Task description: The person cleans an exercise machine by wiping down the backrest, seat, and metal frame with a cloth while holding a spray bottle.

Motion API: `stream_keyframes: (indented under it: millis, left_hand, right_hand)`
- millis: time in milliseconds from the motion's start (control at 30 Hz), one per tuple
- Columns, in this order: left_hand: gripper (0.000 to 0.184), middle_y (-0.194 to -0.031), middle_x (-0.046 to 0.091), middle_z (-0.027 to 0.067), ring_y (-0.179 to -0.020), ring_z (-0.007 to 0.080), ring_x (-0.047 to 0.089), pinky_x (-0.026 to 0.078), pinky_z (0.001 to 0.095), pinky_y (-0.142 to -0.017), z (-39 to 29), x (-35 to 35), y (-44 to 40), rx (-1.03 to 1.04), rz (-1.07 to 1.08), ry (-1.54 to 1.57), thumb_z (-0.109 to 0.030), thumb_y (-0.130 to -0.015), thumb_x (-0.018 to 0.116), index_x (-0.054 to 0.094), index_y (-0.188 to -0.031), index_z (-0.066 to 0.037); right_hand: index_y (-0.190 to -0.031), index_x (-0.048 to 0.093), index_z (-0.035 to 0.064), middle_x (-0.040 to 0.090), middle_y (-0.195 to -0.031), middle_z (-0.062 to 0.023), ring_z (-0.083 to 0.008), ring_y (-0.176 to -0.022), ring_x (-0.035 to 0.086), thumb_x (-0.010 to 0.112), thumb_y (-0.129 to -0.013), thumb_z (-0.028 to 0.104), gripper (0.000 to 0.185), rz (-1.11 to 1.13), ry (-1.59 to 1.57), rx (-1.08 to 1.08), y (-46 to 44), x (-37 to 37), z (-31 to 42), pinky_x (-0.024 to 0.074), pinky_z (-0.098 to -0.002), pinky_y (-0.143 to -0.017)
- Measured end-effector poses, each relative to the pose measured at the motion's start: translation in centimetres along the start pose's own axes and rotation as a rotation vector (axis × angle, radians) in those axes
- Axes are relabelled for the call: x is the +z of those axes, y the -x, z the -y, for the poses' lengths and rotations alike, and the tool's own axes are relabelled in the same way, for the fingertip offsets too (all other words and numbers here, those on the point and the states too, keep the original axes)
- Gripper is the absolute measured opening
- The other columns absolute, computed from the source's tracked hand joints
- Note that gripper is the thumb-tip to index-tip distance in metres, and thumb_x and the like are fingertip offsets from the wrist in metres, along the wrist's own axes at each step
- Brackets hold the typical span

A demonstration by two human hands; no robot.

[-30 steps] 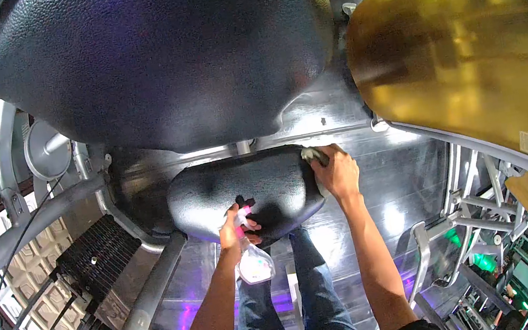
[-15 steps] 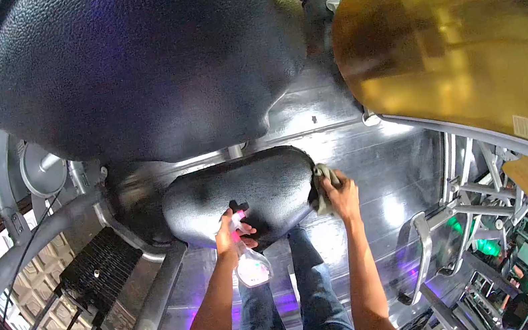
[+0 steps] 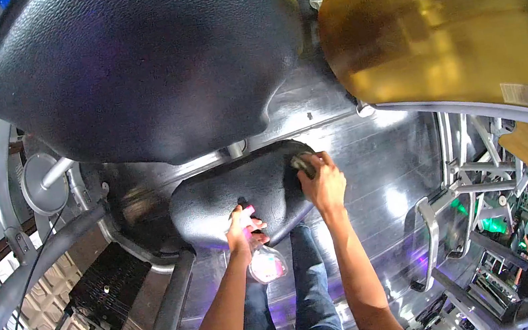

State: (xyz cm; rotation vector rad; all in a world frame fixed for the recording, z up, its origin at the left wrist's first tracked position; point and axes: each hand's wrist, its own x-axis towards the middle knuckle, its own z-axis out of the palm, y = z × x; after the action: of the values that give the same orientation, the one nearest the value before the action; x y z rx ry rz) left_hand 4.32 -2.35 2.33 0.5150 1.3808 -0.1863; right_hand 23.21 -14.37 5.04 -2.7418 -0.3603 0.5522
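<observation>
My left hand (image 3: pixel 241 230) is closed around the neck of a clear spray bottle (image 3: pixel 267 266) with a pink and white trigger head, held over the front edge of a black padded seat (image 3: pixel 240 185). My right hand (image 3: pixel 325 183) grips a crumpled grey-green cloth (image 3: pixel 304 164), which touches the seat's upper right end. Part of the cloth is hidden beneath my fingers. Above the seat, a large black padded backrest (image 3: pixel 149 66) fills the upper left of the head view.
A gold panel (image 3: pixel 441 32) on a grey frame stands at the upper right. Thick metal tubes (image 3: pixel 46 249) and a black weight stack (image 3: pixel 111 281) are at the left. More metal frames (image 3: pixel 433 242) stand at the right. My legs are below the seat.
My right hand has moved left and up with the cloth, from the seat's right side onto its upper right end. The bottle in my left hand has shifted slightly right.
</observation>
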Motion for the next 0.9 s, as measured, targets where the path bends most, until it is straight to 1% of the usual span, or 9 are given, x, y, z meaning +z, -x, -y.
stream_keyframes:
  millis: [67, 133, 267, 467, 633, 733, 800, 867, 900]
  left_hand:
    - [0.075, -0.081, 0.062, 0.0115, -0.059, 0.0252, 0.06, 0.056, 0.0404, -0.052, 0.1, 0.0, -0.1, -0.009, 0.008, 0.0, -0.066, -0.081, 0.059, 0.054, -0.127, -0.007]
    - [0.076, -0.081, 0.063, 0.0122, -0.055, 0.0249, 0.059, 0.055, 0.0393, -0.051, 0.4, 0.0, -0.5, 0.003, -0.014, 0.007, -0.067, -0.08, 0.059, 0.055, -0.127, -0.007]
    - [0.077, -0.08, 0.063, 0.0127, -0.053, 0.0247, 0.058, 0.054, 0.0387, -0.049, 0.3, 0.0, -0.4, -0.001, -0.001, 0.017, -0.067, -0.08, 0.059, 0.055, -0.127, -0.007]
    - [0.073, -0.082, 0.064, 0.014, -0.055, 0.0251, 0.06, 0.055, 0.04, -0.05, 0.1, 0.5, -0.1, -0.011, -0.036, 0.021, -0.067, -0.08, 0.059, 0.057, -0.122, -0.007]
    - [0.073, -0.081, 0.063, 0.0134, -0.059, 0.0262, 0.062, 0.055, 0.0417, -0.051, 0.2, 0.2, -0.3, 0.006, -0.041, 0.016, -0.068, -0.08, 0.059, 0.057, -0.12, -0.007]
    - [0.07, -0.078, 0.062, 0.012, -0.065, 0.0266, 0.064, 0.055, 0.0428, -0.05, 0.2, 0.0, 0.0, -0.012, -0.019, 0.032, -0.066, -0.081, 0.06, 0.057, -0.118, -0.007]
    - [0.068, -0.076, 0.062, 0.0112, -0.068, 0.0265, 0.065, 0.055, 0.0431, -0.05, 0.4, -0.1, -0.3, -0.013, -0.008, 0.053, -0.065, -0.082, 0.059, 0.058, -0.117, -0.007]
    - [0.062, -0.071, 0.064, 0.0118, -0.05, 0.0264, 0.062, 0.054, 0.0394, -0.046, 0.6, -0.3, -0.6, 0.019, 0.014, 0.098, -0.063, -0.086, 0.057, 0.061, -0.113, -0.007]
    - [0.062, -0.071, 0.064, 0.0118, -0.05, 0.0264, 0.062, 0.054, 0.0394, -0.046, 0.7, -0.5, -0.7, 0.022, 0.012, 0.098, -0.063, -0.086, 0.057, 0.061, -0.113, -0.007]
  right_hand:
    - [-0.109, 0.069, 0.0169, 0.064, -0.111, -0.008, -0.0333, -0.095, 0.066, 0.075, -0.075, 0.022, 0.035, 0.013, 0.115, -0.142, 1.4, 0.8, 0.2, 0.0549, -0.0434, -0.081]
    - [-0.118, 0.065, 0.0208, 0.057, -0.125, -0.0067, -0.032, -0.1, 0.064, 0.075, -0.079, 0.029, 0.041, 0.132, 0.113, -0.217, 2.8, 0.8, 0.3, 0.0552, -0.0471, -0.08]
    - [-0.113, 0.069, 0.021, 0.063, -0.113, -0.0048, -0.0305, -0.097, 0.065, 0.075, -0.076, 0.025, 0.038, 0.126, 0.035, -0.217, 4.4, -1.0, -1.0, 0.0552, -0.0435, -0.078]
    - [-0.111, 0.07, 0.0163, 0.066, -0.106, -0.0091, -0.0343, -0.091, 0.067, 0.072, -0.077, 0.021, 0.034, 0.009, 0.054, 0.074, 2.0, -2.6, -2.5, 0.0546, -0.0441, -0.079]
    - [-0.11, 0.07, 0.0134, 0.067, -0.106, -0.0115, -0.0354, -0.093, 0.067, 0.071, -0.079, 0.023, 0.032, -0.112, -0.003, 0.024, 0.6, -0.7, -1.2, 0.0546, -0.0446, -0.079]
    - [-0.108, 0.069, 0.0207, 0.065, -0.109, -0.0081, -0.0323, -0.09, 0.068, 0.073, -0.079, 0.024, 0.029, 0.043, 0.062, -0.084, 2.1, 0.2, 1.7, 0.0565, -0.0444, -0.075]
    - [-0.109, 0.07, 0.0183, 0.065, -0.11, -0.0043, -0.0314, -0.091, 0.068, 0.076, -0.075, 0.021, 0.035, 0.231, 0.034, -0.199, 3.8, 0.4, 3.7, 0.0559, -0.0426, -0.079]
    - [-0.11, 0.069, 0.0196, 0.063, -0.111, -0.0017, -0.0285, -0.093, 0.066, 0.076, -0.076, 0.021, 0.035, 0.255, 0.006, -0.332, 5.4, 1.1, 3.6, 0.0558, -0.041, -0.078]
    - [-0.11, 0.069, 0.0196, 0.064, -0.11, -0.0016, -0.0277, -0.094, 0.066, 0.076, -0.075, 0.021, 0.035, 0.284, 0.026, -0.32, 5.7, 0.5, 3.4, 0.0558, -0.0405, -0.079]
